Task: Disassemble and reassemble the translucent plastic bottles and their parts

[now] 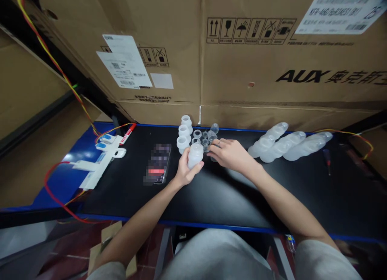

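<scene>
My left hand [185, 168] is wrapped round a translucent white bottle [196, 154] with a rounded, bulging body. The bottle is held upright above the mat. Just to its right, my right hand [225, 151] reaches down among the small clear plastic caps [212, 135], its fingers bent together. Whatever lies at those fingertips is hidden. White plastic rings [197, 133] lie beside the caps. Left of these stands a column of open-mouthed white bottles [183, 143].
Several capped bottles [290, 145] lie in rows at the right, with a small screwdriver [327, 161] beyond. A phone [159, 163] lies left of my left hand. Farther left are a power strip [99, 163] and a red marker [128, 133]. Large cartons [242, 78] stand behind the black mat [130, 191].
</scene>
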Motion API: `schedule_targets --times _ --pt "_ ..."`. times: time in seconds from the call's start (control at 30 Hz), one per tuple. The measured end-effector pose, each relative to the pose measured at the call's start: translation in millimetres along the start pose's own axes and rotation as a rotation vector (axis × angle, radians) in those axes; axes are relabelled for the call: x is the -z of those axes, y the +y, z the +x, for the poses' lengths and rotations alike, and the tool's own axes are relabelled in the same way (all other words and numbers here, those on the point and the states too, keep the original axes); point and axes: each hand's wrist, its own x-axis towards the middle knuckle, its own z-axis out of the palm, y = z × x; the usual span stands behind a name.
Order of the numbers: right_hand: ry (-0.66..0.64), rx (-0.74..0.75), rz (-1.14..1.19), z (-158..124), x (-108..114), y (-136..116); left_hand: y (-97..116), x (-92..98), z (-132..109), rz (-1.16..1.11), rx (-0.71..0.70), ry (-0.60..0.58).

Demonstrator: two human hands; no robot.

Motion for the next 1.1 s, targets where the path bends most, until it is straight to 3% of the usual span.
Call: schedule_targets --times 0.1,0.23,0.43,0.53,0.73,0.87,0.93,1.03,1.1 --pt "0.220 0.126 -0.015 -1.2 3.4 -4.9 0.7 4.0 2.4 0.199 -0.174 0.054" --pt "0.356 0.228 0.018 -4.1 0.8 -4.9 7.5 8.6 6.9 0.399 -0.322 0.053" --pt "0.541 0.300 0.086 -6.1 3.4 -2.0 8.9 9.7 6.1 0.636 -0.255 -0.095" --pt "0.573 0.332 0.152 -5.0 8.0 -3.5 8.5 9.4 4.1 0.710 -0.192 -0.148" --pt "0.550 0.394 0.179 -6.0 14.0 -5.8 14.5 15.3 1.1 0.832 -0.024 -0.148" --pt "0.495 0.367 0.064 -10.4 14.1 -7.3 25.1 18.3 1.9 0.834 -0.025 -0.195" --pt "0.475 0.339 0.023 -11.8 15.2 -8.1 32.3 22.4 4.8 0.806 -0.040 -0.272" --pt "0.478 0.312 0.018 -12.6 20.4 -7.2 41.8 35.5 10.7 0.766 -0.038 -0.394" --pt "0.497 0.296 0.031 -13.2 25.8 -4.1 45.9 47.1 13.6 0.767 -0.036 -0.408"
